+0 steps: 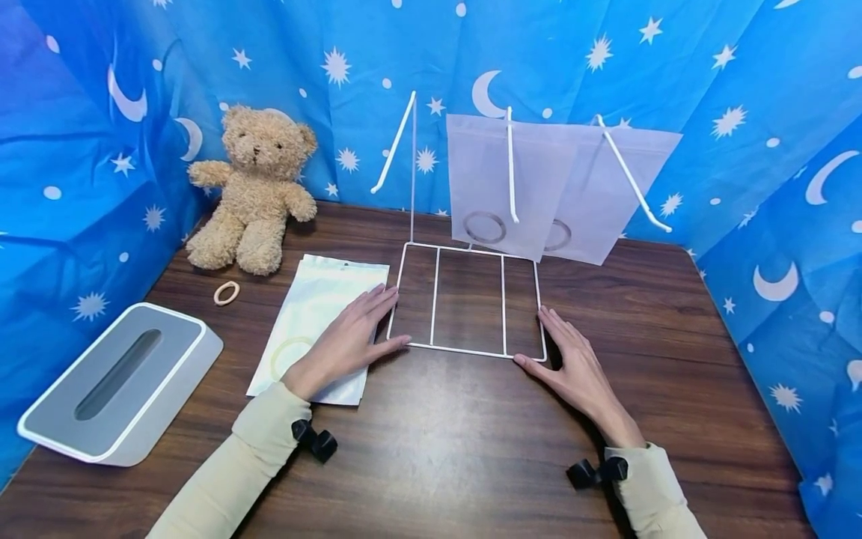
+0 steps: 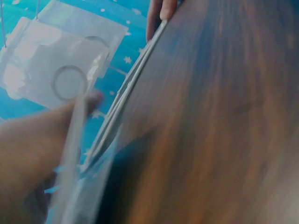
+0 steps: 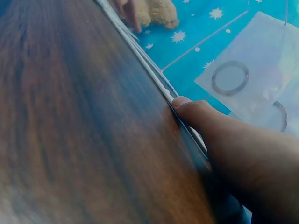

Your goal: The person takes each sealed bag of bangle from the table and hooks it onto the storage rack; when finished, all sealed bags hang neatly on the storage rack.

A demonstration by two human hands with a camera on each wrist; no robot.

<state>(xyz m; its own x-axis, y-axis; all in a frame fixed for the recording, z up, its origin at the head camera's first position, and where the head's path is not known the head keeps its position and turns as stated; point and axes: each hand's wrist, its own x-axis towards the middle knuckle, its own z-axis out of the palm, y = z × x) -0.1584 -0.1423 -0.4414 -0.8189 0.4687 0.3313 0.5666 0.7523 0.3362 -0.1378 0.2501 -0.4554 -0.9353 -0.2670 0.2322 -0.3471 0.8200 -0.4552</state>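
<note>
A white wire rack (image 1: 503, 299) stands on the table, its base flat and three prongs jutting forward up top. Two frosted zip bags, one on the middle prong (image 1: 478, 172) and one on the right prong (image 1: 626, 187), each have a ring printed or held low down. The left prong (image 1: 393, 142) is bare. My left hand (image 1: 346, 340), fingers straight, rests at the base's near left corner, its wrist over a stack of pale bags (image 1: 306, 299). At the near right corner my right hand (image 1: 575, 367) touches the frame with fingers extended, thumb (image 3: 184, 105) on the front wire.
A tan teddy bear (image 1: 252, 187) sits at the back left, with a small wooden ring (image 1: 227, 293) in front of it. The grey-topped tissue box (image 1: 164, 400) lies at the left edge. Blue star-patterned cloth (image 1: 377, 45) encloses the back and sides.
</note>
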